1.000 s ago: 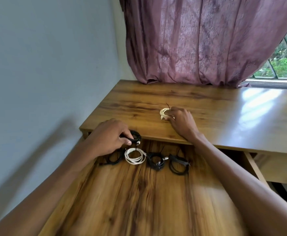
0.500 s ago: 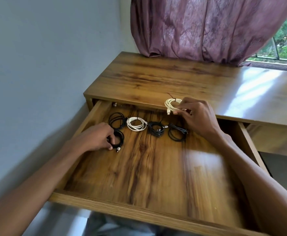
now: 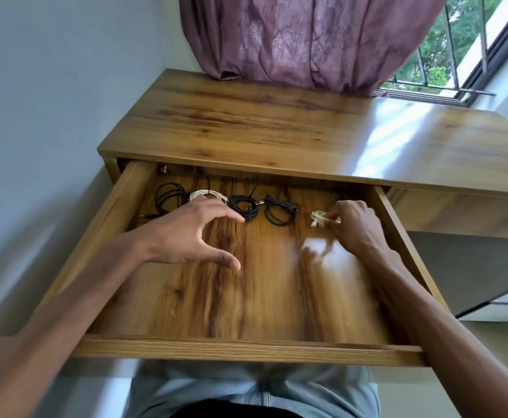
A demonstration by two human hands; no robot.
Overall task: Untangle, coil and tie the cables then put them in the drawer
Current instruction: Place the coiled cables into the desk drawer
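The wooden drawer (image 3: 246, 348) is pulled far out of the desk (image 3: 261, 125). Along its back lie a black coil (image 3: 168, 199), a white coil (image 3: 206, 194), and two more black coils (image 3: 245, 208) (image 3: 279, 211). My right hand (image 3: 355, 227) pinches a small coiled white cable (image 3: 319, 218) low over the drawer floor at the right end of the row. My left hand (image 3: 192, 236) hovers above the drawer's left half with fingers spread, holding nothing. It hides part of the leftmost cables.
A purple curtain (image 3: 291, 40) hangs at the back of the desk, beside a barred window (image 3: 457, 49). A grey wall (image 3: 50, 86) runs close along the drawer's left side. My lap shows below the drawer front.
My right hand carried the white coil from the desk edge down into the drawer's right side. My left hand let go of the black coil and lifted, fingers spreading. The view tilted downward.
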